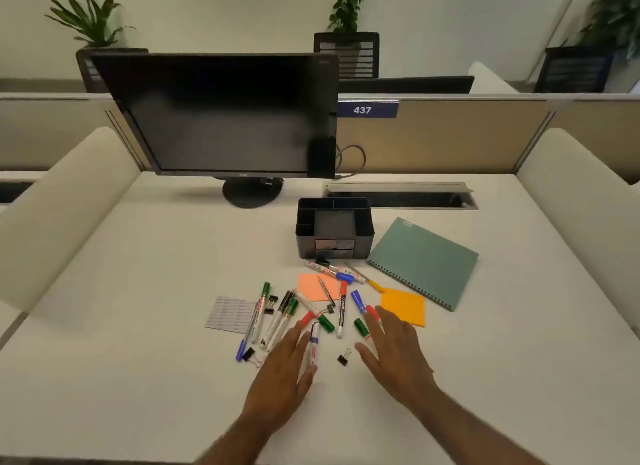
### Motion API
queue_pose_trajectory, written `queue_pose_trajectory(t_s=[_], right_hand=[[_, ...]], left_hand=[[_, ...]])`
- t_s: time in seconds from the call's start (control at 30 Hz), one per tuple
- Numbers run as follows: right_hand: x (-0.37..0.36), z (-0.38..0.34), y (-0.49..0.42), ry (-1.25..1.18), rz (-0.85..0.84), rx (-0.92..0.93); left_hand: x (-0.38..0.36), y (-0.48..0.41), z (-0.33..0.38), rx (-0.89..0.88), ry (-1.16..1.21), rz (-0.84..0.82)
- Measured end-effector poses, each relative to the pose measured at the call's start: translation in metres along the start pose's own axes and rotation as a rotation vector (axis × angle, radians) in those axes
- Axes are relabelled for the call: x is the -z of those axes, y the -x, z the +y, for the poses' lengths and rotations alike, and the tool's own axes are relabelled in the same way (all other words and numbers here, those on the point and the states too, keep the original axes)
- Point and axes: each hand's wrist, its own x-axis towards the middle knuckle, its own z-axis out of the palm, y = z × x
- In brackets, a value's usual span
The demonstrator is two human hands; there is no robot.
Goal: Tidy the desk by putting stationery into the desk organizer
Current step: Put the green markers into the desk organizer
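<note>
Desk organizer (304, 243): black, with open top compartments and two small drawers in front; stands on the desk right of the monitor's foot, just behind the scattered stationery. Nothing shows above its rim.
Desk (138, 291): white, with pale padded side screens.
Monitor (221, 114): dark screen, back left.
Notebook (424, 260): teal, spiral-bound, closed, lying at an angle right of the organizer.
Left hand (284, 371): flat, fingers straight and together, holding nothing; it lies over the near ends of several markers, thumb alongside a white marker with a blue band (314, 340).
Right hand (394, 353): flat, fingers straight, thumb spread, gripping nothing; fingertips over a green-capped marker (361, 327), edge over the orange pad's corner.
Orange sticky pad (405, 305): touching the notebook's near edge.
Salmon sticky pad (315, 286): a thin pen lies across it.
Label sheet (228, 314): left of the pile.
Markers (342, 308): red, green and blue caps, strewn between organizer and hands.
Binder clip (344, 357): black, between the two hands.
</note>
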Motion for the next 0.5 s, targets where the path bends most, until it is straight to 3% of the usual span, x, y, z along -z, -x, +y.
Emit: queue_pose_trajectory(t_s=[0.2, 0.5], right_hand=[[-0.032, -0.017, 0.046, -0.032, 0.009, 0.230], [-0.048, -0.015, 0.040, 0.030, -0.132, 0.174]], left_hand=[[-0.020, 0.019, -0.015, -0.014, -0.070, -0.142], [-0.027, 0.011, -0.018, -0.040, -0.157, -0.174]])
